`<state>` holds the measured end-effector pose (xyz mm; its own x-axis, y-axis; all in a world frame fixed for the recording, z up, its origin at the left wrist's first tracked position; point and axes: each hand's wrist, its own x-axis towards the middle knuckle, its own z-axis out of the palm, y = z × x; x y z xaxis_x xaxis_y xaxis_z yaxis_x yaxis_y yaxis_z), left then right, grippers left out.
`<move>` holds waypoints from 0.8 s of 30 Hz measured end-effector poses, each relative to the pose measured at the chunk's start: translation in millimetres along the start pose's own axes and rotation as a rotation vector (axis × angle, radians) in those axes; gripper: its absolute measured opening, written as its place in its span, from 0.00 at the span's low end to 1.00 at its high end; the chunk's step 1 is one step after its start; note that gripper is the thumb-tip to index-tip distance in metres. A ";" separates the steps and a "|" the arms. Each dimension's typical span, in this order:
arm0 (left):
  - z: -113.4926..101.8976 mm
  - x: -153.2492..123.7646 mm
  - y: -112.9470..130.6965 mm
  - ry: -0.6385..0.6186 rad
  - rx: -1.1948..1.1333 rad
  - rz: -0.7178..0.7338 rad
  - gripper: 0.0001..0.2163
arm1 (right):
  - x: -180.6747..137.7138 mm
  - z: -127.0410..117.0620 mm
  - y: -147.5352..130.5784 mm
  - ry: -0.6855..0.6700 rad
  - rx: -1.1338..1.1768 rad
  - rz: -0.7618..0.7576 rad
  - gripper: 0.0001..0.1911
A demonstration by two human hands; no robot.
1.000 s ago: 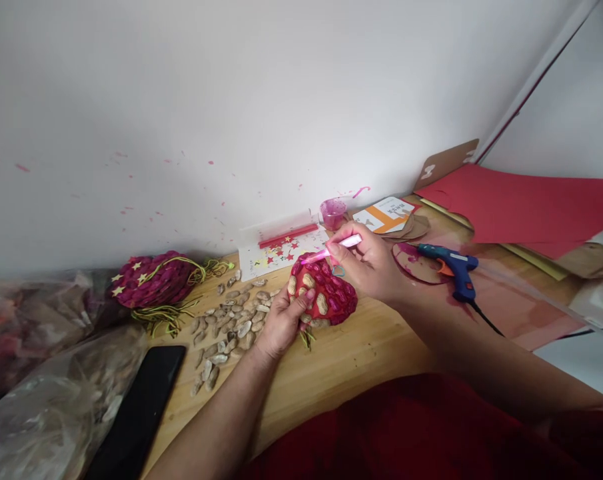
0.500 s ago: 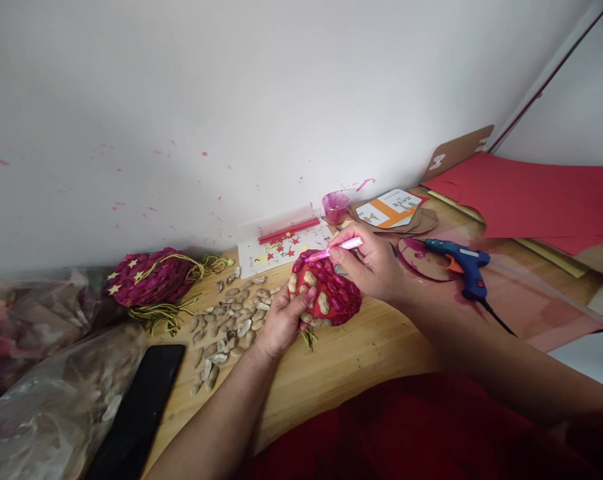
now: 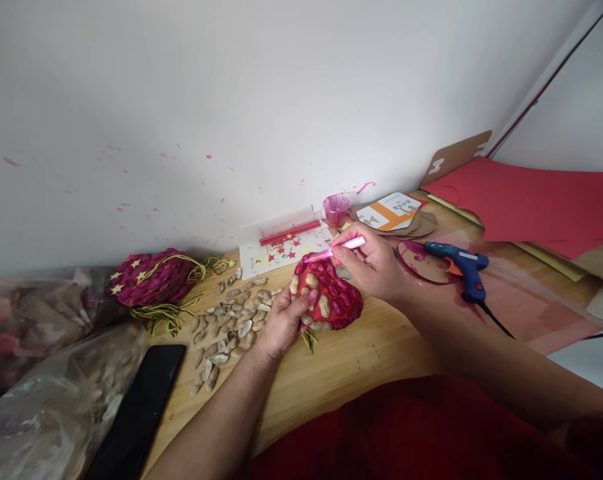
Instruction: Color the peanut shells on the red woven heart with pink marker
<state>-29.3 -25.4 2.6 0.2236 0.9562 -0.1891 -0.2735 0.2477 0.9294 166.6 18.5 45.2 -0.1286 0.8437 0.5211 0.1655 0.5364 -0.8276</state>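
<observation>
My left hand [image 3: 284,321] grips the near left edge of a red disc covered with peanut shells [image 3: 342,293], its thumb lying on top. Shells along the far and right sides are painted magenta; several near my thumb are bare tan. In my right hand [image 3: 370,265] is a white paintbrush [image 3: 352,245] with a pink front end, its tip at the disc's far left edge. Green-yellow strings [image 3: 308,340] hang out under the disc. Loose peanut shells [image 3: 231,327] lie on the wooden table left of my left hand.
Behind my hands stand a pink paint cup [image 3: 336,208] and white paper with stars [image 3: 284,250]. To the right are a blue glue gun [image 3: 461,267] and red card sheets [image 3: 541,200]. Stacked magenta discs [image 3: 156,277], a black phone [image 3: 136,407] and plastic bags [image 3: 56,400] lie left.
The brush tip has shifted slightly left along the painted shells at the disc's far edge. Both hands keep their holds, and the view has moved a little.
</observation>
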 end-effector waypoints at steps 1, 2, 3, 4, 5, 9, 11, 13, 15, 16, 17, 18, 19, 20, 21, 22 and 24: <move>0.0 0.1 0.0 -0.002 0.001 0.001 0.24 | 0.0 -0.1 0.0 -0.009 0.007 0.002 0.08; 0.1 0.1 -0.1 -0.004 0.002 0.002 0.24 | 0.0 -0.1 -0.2 -0.016 0.009 0.004 0.08; 0.2 0.1 0.0 -0.004 0.002 0.004 0.24 | 0.1 -0.2 -0.5 -0.017 0.006 0.004 0.08; 0.3 0.1 0.1 -0.005 0.002 0.004 0.24 | 0.3 -0.4 -0.8 -0.011 -0.001 0.004 0.08; 0.5 0.0 0.2 -0.003 -0.002 0.005 0.24 | 0.5 -0.7 -1.0 -0.001 -0.006 0.005 0.08; 1.2 -0.3 0.6 -0.003 -0.022 0.006 0.24 | 0.7 -1.6 -0.3 0.015 -0.006 -0.008 0.07; 0.9 -0.2 0.4 -0.007 -0.027 0.012 0.24 | 0.4 -1.6 0.6 0.001 -0.007 -0.018 0.07; 0.3 -0.1 0.2 -0.011 -0.024 0.013 0.23 | 0.1 -1.3 1.6 -0.005 -0.011 -0.011 0.07; 0.1 -0.1 0.3 -0.011 -0.018 0.010 0.23 | -0.2 -1.2 2.1 -0.004 -0.011 -0.004 0.08; 0.2 -0.2 0.6 -0.010 -0.015 0.009 0.23 | -0.3 -1.1 2.1 -0.002 -0.010 -0.004 0.08; 0.5 -0.3 1.0 -0.008 -0.014 0.009 0.23 | -0.4 -1.1 2.0 -0.001 -0.008 -0.007 0.08; 0.9 -0.4 1.5 -0.007 -0.014 0.008 0.23 | -0.5 -1.0 1.9 -0.002 -0.008 -0.011 0.08; 1.3 -0.5 1.9 -0.006 -0.017 0.007 0.24 | -0.6 -1.0 1.8 -0.005 -0.012 -0.013 0.08; 1.6 -0.5 2.1 -0.005 -0.020 0.007 0.24 | -0.8 -1.0 1.9 -0.008 -0.017 -0.016 0.07; 1.7 -0.3 2.1 -0.005 -0.025 0.009 0.24 | -1.0 -1.1 2.2 -0.008 -0.024 -0.021 0.07; 1.5 -0.1 1.8 -0.006 -0.029 0.012 0.24 | -1.1 -1.2 2.8 -0.008 -0.033 -0.027 0.07; 0.6 0.6 0.4 -0.014 -0.032 0.022 0.23 | -1.4 -1.6 4.4 -0.007 -0.049 -0.035 0.06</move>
<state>-28.7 -24.8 3.1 0.2301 0.9592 -0.1645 -0.3081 0.2322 0.9226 169.1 19.7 41.1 -0.1420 0.8246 0.5476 0.2080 0.5657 -0.7980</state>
